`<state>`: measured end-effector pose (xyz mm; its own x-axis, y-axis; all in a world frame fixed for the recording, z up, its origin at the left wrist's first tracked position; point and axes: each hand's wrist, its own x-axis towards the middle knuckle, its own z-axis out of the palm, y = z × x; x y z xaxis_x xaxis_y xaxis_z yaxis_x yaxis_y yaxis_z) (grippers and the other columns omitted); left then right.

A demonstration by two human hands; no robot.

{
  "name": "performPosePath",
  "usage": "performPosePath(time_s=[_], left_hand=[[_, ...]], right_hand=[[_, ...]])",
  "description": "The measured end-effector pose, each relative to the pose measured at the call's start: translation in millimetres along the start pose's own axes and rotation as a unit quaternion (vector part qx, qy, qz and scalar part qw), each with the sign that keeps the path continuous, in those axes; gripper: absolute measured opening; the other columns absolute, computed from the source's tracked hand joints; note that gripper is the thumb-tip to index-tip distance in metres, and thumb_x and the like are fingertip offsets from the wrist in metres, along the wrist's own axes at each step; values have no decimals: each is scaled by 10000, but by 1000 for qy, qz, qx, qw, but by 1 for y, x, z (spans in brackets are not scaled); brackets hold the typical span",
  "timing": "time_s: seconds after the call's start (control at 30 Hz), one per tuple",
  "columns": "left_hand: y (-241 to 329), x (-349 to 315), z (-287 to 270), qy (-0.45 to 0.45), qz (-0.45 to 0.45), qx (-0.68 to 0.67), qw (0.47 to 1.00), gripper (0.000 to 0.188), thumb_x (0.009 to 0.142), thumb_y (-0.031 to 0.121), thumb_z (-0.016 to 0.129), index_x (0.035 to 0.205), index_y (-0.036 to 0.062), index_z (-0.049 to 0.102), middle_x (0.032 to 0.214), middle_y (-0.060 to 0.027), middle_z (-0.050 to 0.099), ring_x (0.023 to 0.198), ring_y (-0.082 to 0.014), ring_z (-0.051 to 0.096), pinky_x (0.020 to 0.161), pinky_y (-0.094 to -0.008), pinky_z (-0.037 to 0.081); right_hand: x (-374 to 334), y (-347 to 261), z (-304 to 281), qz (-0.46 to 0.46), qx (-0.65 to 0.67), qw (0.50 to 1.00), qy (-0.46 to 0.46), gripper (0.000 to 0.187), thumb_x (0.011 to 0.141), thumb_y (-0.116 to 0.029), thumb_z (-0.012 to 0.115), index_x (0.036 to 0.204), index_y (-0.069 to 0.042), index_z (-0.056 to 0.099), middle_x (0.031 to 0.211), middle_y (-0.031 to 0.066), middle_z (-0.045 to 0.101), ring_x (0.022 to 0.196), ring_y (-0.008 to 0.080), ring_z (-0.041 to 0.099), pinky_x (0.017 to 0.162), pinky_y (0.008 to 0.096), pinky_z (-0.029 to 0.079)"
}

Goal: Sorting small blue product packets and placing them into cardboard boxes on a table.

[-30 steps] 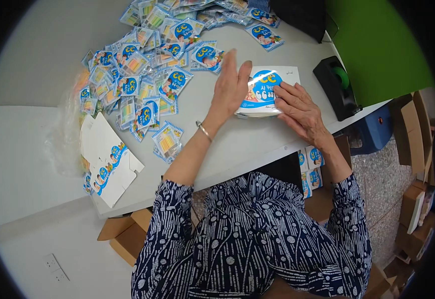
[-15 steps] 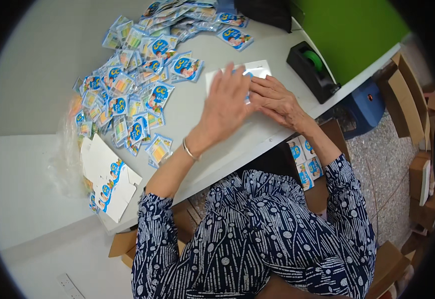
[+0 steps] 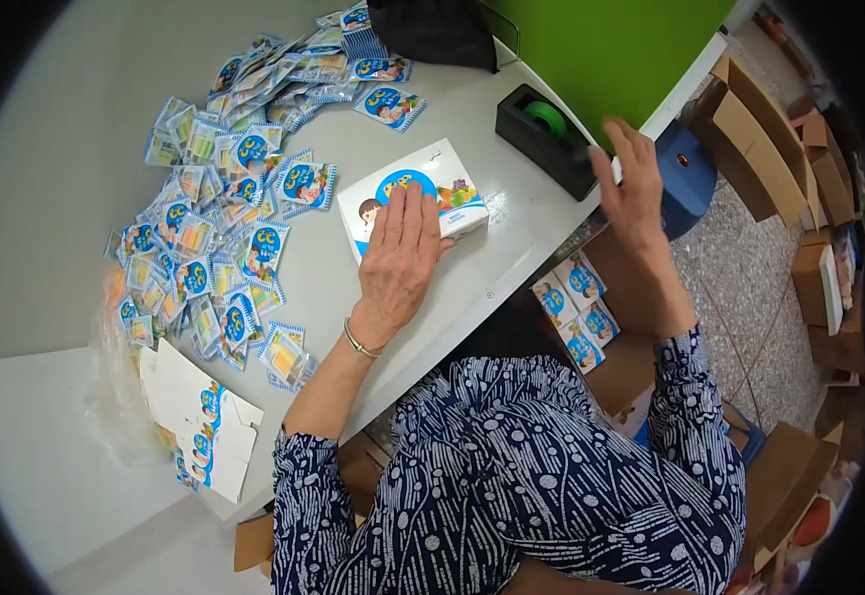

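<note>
A closed white carton box (image 3: 418,159) with blue print and fruit pictures lies on the table. My left hand (image 3: 398,253) rests flat on its top, fingers stretched out together. Off to the right, my right hand (image 3: 639,193) is raised beside the front end of a black tape dispenser (image 3: 561,164), which carries a green roll (image 3: 546,117). The thumb and fingers of that hand are apart and slightly blurred. I can make out nothing held in it.
Many small wrapped packets (image 3: 194,278) are heaped on the left. Flat unfolded cartons (image 3: 170,387) lie at the near left. Below the table edge, an open cardboard box (image 3: 631,372) holds several printed boxes (image 3: 581,278). A blue stool (image 3: 685,183) and more cardboard boxes (image 3: 750,149) stand right.
My right hand has left the white box and moved right to the tape dispenser. My left hand has settled flat on the box. The whole view has shifted.
</note>
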<state>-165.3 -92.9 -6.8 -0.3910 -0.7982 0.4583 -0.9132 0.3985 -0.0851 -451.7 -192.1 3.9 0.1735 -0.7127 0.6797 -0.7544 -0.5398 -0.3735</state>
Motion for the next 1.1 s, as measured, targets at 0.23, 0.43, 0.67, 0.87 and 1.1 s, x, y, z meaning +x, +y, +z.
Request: performPosePath(time_s=[0.23,0.43,0.67,0.87,1.1], left_hand=[[1,-2,7,44,0,-11,999,551,781,238,729,1232,-35,567,1280,-201,574,1215,-329,539,997,-405,446],[5,-3,7,45,-22,-35,998,555,767,239,745,1228,-23,580,1285,-191,574,1226,-318,530,1007,-399,438],[8,-4,7,60,-33,-38,997,552,763,228,750,1231,-13,583,1290,-184,572,1224,-312,531,1008,-398,438],[9,-4,7,64,-37,-45,996,553,763,230,751,1232,-11,585,1288,-177,575,1228,-305,530,1007,-400,439],[11,-1,5,58,-38,-55,996,544,755,227,757,1219,-8,598,1284,-173,582,1225,-303,535,1005,-397,442]], right_hand=[[17,29,-15,94,-7,965,-244,347,977,-283,511,1111,22,610,815,184,632,723,282,644,669,369,492],[44,30,-22,269,105,874,-391,351,956,-317,528,979,16,638,634,48,576,510,118,606,474,264,465],[46,28,-22,251,140,877,-384,273,919,-257,583,870,4,642,639,-5,573,540,92,628,466,220,466],[45,34,-18,218,133,891,-375,263,920,-217,582,835,30,609,757,25,615,567,91,612,522,223,509],[37,35,-31,266,227,879,-324,293,934,-215,563,774,30,540,1171,164,602,749,149,655,659,261,565]])
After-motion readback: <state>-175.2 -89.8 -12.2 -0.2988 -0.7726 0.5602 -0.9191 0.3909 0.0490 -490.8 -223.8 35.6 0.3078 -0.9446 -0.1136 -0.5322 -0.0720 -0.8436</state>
